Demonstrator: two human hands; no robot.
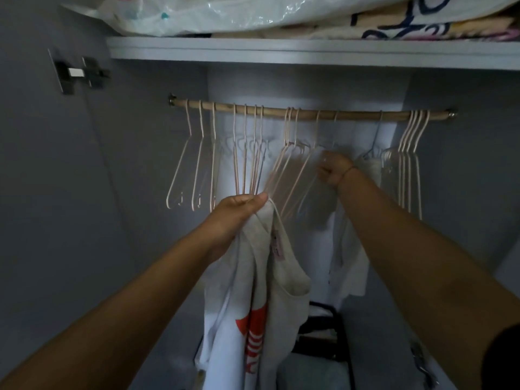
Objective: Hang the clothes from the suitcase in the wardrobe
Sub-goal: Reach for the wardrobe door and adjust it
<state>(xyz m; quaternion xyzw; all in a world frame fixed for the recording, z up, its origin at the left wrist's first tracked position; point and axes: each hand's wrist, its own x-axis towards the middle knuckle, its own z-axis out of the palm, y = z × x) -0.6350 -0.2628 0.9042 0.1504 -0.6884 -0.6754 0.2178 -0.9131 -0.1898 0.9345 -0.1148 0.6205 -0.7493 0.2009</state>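
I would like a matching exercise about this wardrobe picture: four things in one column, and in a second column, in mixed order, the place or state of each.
Things
1. left hand
2. right hand
3. wooden rail
4. plastic bag

Place or state
A. lies on the top shelf
B. carries the pink hangers
C. grips a hanger
D. holds a beige top

Pairs: 1-D, 2-C, 3-B, 4-A

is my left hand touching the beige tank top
Touching. The head view shows the left hand gripping the beige tank top by its shoulder strap.
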